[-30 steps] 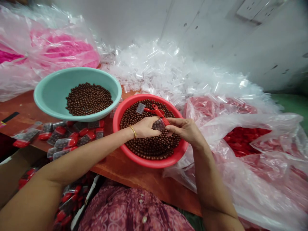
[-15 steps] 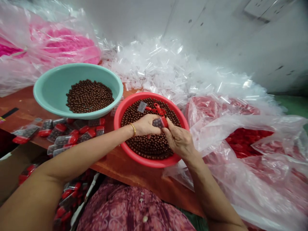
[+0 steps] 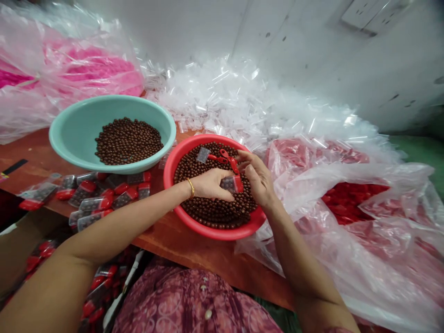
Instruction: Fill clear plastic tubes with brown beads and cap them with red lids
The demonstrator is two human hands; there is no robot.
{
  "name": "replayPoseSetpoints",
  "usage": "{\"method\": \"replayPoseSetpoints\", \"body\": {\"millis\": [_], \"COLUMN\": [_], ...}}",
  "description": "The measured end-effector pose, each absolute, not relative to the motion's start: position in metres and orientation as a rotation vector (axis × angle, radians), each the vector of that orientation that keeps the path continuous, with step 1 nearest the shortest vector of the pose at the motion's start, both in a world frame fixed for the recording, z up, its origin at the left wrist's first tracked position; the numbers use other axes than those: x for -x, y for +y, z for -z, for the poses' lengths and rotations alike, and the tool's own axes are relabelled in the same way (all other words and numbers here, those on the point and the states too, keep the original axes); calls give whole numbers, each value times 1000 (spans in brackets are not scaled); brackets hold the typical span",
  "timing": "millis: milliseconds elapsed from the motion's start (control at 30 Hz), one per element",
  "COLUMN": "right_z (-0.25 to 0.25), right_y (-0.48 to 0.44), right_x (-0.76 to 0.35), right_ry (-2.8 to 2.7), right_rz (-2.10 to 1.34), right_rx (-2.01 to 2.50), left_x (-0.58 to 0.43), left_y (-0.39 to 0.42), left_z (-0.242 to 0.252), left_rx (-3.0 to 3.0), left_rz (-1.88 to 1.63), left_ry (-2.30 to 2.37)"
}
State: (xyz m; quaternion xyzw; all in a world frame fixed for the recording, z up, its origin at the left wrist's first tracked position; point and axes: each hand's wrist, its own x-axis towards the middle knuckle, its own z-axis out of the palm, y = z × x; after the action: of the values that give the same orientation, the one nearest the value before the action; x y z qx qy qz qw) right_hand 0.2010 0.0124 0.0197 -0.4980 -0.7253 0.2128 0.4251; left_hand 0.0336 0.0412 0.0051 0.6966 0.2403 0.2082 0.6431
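My left hand (image 3: 210, 185) rests over a red plastic basin (image 3: 169, 185) and pinches a small clear tube with a red cap (image 3: 229, 184), partly filled with dark beads. My right hand (image 3: 255, 173) hovers just above the tube's capped end, fingers apart, holding nothing. Glossy brown beads (image 3: 215, 210) fill the red basin. On top of them lie a small clear square bag (image 3: 203, 155) and a red plastic scoop-like tool (image 3: 224, 159), close to my right fingertips. A teal basin (image 3: 104, 105) beside it holds more brown beads (image 3: 128, 141).
Filled red-capped tubes (image 3: 93, 199) lie on the wooden table (image 3: 166, 240) to the left of the red basin. A heap of clear bags (image 3: 222, 97) lies behind, with plastic sacks of red parts (image 3: 350, 199) at right and pink parts (image 3: 83, 69) at back left.
My right hand has let go of the tube's cap and lifted up and back, its fingers spreading. The tube stays in my left hand, which has moved slightly down.
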Motion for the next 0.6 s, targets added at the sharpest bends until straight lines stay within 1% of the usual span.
{"method": "replayPoseSetpoints", "body": {"millis": [100, 167, 233, 300, 400, 500, 600], "right_z": [-23, -27, -30, -32, -28, -19, -9], "right_y": [27, 30, 28, 22, 10, 0, -1], "right_x": [-192, -192, -196, -204, -208, -199, -186], "right_ry": [-1900, -1933, -1956, -2024, -2164, -2195, -2139], "right_rz": [-829, -870, -686, -387, -23, 162, 210], "right_rx": [1104, 1086, 1124, 1166, 1256, 1384, 1448], "left_x": [-33, -33, -34, -35, -38, -41, -44], "left_y": [42, 42, 41, 40, 41, 44, 46], "left_z": [-1, 0, -2, -3, -5, -1, 4], "left_rx": [-1641, -1628, -1584, -1529, -1459, -1458, -1523], "left_rz": [-468, -473, -472, -480, -599, -718, -730], "left_ry": [518, 513, 525, 563, 615, 627, 678]}}
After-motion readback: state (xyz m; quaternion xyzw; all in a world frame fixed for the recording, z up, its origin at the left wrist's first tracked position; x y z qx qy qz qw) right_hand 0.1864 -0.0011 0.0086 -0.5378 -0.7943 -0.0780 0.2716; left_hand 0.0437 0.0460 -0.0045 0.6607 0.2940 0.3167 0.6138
